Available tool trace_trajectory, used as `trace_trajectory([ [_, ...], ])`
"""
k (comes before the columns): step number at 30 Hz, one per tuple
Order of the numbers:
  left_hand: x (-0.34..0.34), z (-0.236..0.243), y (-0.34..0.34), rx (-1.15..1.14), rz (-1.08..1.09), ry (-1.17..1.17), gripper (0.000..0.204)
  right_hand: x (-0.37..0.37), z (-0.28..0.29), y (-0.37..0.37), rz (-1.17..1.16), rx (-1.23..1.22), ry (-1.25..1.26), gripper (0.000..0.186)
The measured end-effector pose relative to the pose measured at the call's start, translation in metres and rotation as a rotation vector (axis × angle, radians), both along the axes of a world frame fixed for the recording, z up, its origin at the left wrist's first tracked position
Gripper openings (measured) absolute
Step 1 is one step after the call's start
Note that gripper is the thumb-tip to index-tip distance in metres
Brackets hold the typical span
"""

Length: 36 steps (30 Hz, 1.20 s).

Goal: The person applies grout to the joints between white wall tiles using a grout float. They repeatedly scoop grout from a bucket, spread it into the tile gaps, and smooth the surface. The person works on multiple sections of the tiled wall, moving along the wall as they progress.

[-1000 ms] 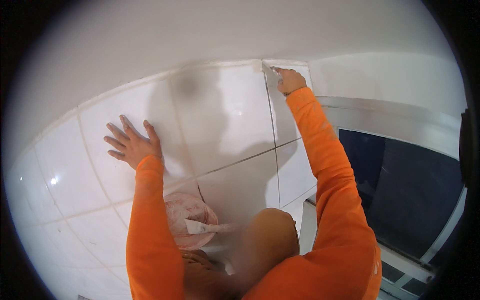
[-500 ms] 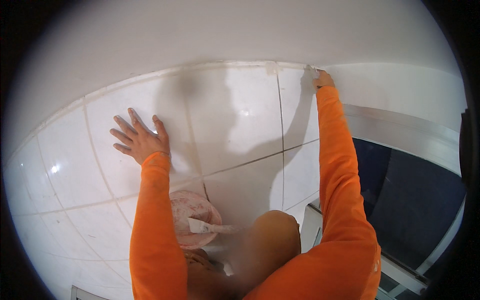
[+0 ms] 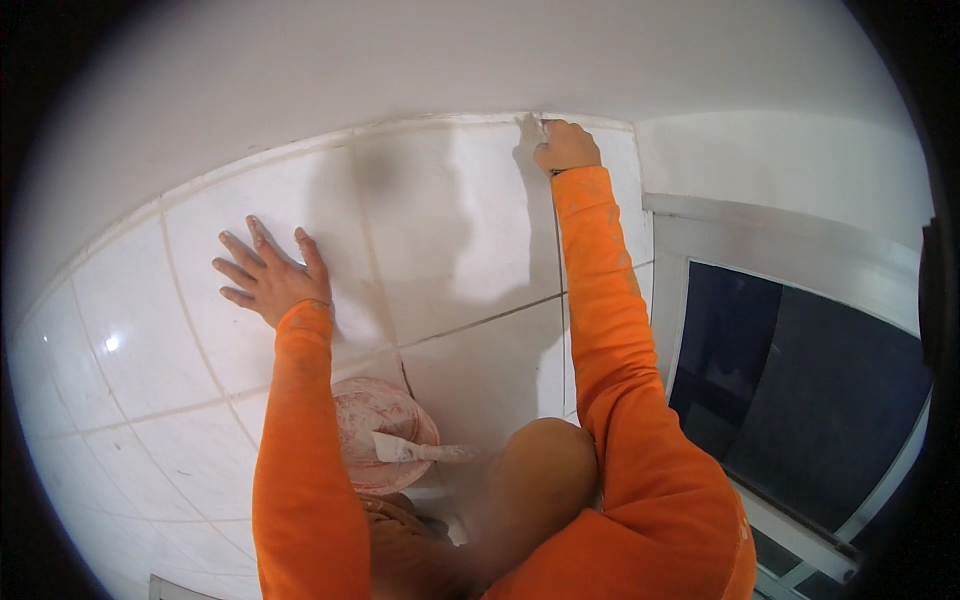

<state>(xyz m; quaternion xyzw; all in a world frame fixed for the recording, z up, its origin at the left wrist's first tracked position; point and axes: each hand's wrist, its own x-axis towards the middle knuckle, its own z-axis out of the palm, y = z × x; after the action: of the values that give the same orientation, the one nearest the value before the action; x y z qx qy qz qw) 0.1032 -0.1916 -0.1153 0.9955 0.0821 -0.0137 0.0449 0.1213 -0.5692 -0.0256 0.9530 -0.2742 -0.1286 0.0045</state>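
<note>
My left hand (image 3: pixel 276 275) rests against the white tiles (image 3: pixel 210 340), fingers spread, with whitish residue on the fingertips. My right hand (image 3: pixel 564 147) grips a small pale scraper (image 3: pixel 529 130) at the narrow pale seam (image 3: pixel 440 120) where the tiles meet the plain white surface above; the blade is partly hidden by shadow and fingers. Between my forearms a pink, paste-smeared bucket (image 3: pixel 365 405) holds or supports a putty knife (image 3: pixel 400 448) with a white-coated handle.
At the right is a white metal frame (image 3: pixel 675 310) with dark glass panels (image 3: pixel 820 400), below a white wall (image 3: pixel 770 170). My bent knee (image 3: pixel 535 475) is at the bottom centre. The tiled surface continues leftward to another frame edge (image 3: pixel 180 590) at the bottom left.
My right hand went rightward along the seam toward the corner, then came back left, its arm bending more. My left hand stays spread in nearly the same place.
</note>
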Motion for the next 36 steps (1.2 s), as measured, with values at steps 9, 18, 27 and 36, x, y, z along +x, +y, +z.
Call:
trace_trajectory([
  [9,0.0,0.001,0.001,-0.038,0.003,-0.013,0.074,-0.005,0.005,0.013,0.127,-0.025,0.088,0.038],
  [18,0.001,0.002,0.003,0.003,0.024,0.016,0.074,-0.04,0.04,0.035,0.398,0.046,0.297,0.059],
  [27,0.002,0.004,0.002,-0.015,0.028,0.02,0.074,-0.062,0.019,-0.003,0.494,0.081,-0.071,0.065],
  [36,0.0,0.003,0.002,-0.043,0.0,-0.004,0.074,-0.061,-0.067,0.027,0.712,-0.231,-0.266,0.064],
])
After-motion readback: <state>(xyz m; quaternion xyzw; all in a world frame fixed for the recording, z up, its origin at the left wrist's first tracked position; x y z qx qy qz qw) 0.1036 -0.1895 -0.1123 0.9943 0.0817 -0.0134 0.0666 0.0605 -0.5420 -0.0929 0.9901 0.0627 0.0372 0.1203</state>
